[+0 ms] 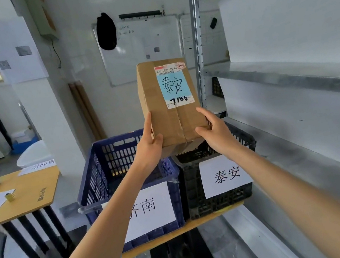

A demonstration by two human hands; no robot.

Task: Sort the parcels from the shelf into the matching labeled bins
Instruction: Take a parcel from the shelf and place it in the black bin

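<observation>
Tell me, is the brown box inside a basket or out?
Out. The left grip and right grip hold the cardboard box up above the black bin.

"泰安" on parcel (171,106) and black bin (193,184)

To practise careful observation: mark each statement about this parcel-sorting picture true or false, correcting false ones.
1. The left hand and right hand both hold the brown cardboard parcel. True.
2. The blue plastic crate stands beside the black plastic crate. True.
3. By its blue label, the parcel belongs in the blue crate. False: the label matches the black crate's white sign.
4. The parcel lies inside a crate. False: it is held up, outside both crates.
</observation>
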